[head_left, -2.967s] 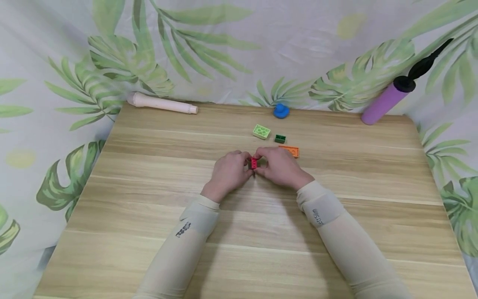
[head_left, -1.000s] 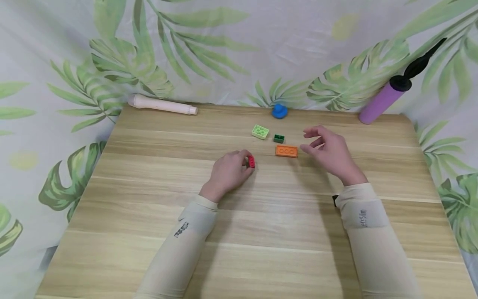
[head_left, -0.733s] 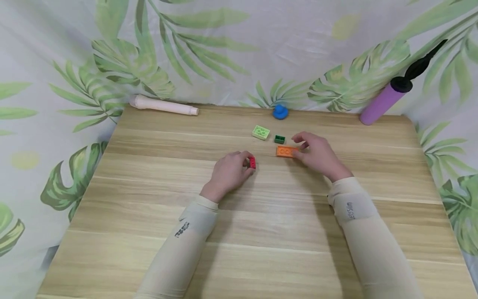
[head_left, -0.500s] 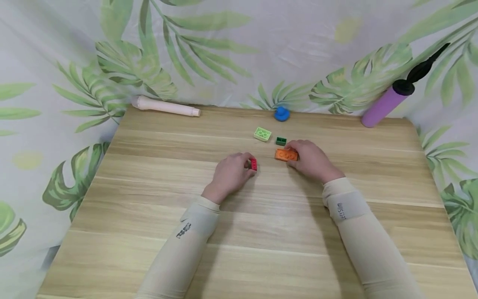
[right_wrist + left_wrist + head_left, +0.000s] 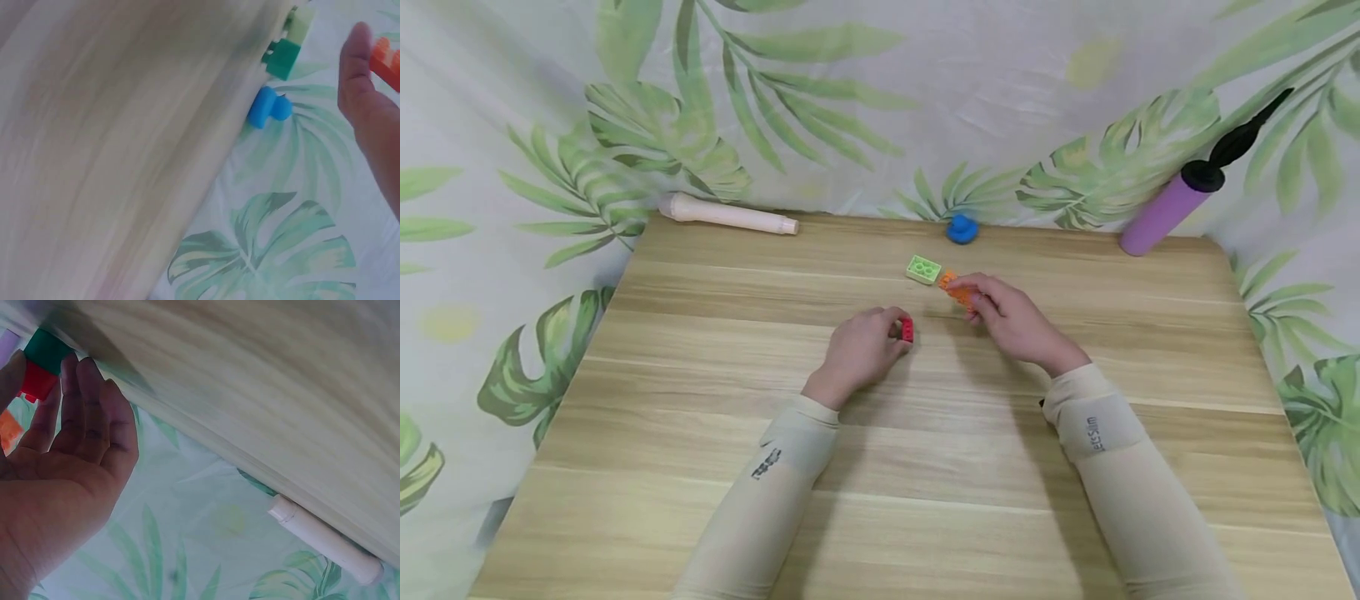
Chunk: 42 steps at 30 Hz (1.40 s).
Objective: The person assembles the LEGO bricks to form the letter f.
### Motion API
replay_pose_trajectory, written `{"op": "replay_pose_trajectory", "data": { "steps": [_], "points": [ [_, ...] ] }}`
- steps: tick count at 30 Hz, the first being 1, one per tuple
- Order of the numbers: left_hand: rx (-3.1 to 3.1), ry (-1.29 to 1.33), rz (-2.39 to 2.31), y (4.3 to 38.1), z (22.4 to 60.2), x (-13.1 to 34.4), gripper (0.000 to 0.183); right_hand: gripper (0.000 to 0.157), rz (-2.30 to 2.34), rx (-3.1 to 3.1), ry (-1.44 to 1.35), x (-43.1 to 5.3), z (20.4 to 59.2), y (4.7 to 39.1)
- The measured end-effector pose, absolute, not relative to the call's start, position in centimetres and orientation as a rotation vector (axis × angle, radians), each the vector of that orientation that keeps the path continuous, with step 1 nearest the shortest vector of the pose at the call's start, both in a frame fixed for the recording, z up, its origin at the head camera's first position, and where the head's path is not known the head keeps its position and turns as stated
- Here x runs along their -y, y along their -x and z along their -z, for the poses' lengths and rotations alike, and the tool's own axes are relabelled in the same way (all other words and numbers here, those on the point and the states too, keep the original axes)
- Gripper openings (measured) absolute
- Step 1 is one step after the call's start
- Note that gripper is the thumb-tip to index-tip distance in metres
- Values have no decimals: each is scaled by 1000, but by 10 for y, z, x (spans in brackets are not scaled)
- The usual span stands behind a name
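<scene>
My left hand pinches a red toy building brick low over the wooden table, between thumb and fingers. In the left wrist view a green brick is joined to the red one, on the table side. My right hand grips an orange brick by one end, raised and tilted, its studs showing. Behind it lies a light green brick, hollow side up. A dark green brick beside that one shows in the right wrist view; the orange brick and right hand hide it from the head view.
A small blue rounded toy sits near the table's back edge. At the back left lies a pale pink tube with a wider end. A purple cylinder with a black top leans at the back right, against the leaf-patterned cloth.
My right hand left the red brick, reached to the orange brick, gripped it, then lifted and turned it studs into view, moving slightly left. My left hand keeps the red brick in place.
</scene>
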<state>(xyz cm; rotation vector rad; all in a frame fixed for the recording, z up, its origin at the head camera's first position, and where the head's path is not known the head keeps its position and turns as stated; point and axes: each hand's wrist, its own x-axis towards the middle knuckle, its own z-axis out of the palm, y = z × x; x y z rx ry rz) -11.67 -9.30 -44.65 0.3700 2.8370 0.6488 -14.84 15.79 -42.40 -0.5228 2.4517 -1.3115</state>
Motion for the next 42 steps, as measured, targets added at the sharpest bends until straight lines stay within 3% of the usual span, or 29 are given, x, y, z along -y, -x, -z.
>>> {"op": "replay_pose_trajectory", "data": {
  "steps": [14,26,32,42],
  "points": [
    [-2842,-460,-940,118,435,106,66,26,1392,-2305,448,-129,420,144],
    [-2881,-512,-959,118,424,111,43,25,1333,-2239,492,-120,414,142],
    [-2884,-425,-920,116,423,114,41,39,1119,-2563,606,-112,418,143],
    [-2894,-402,-814,117,430,114,37,35,925,-2640,734,-107,422,142]
  ]
}}
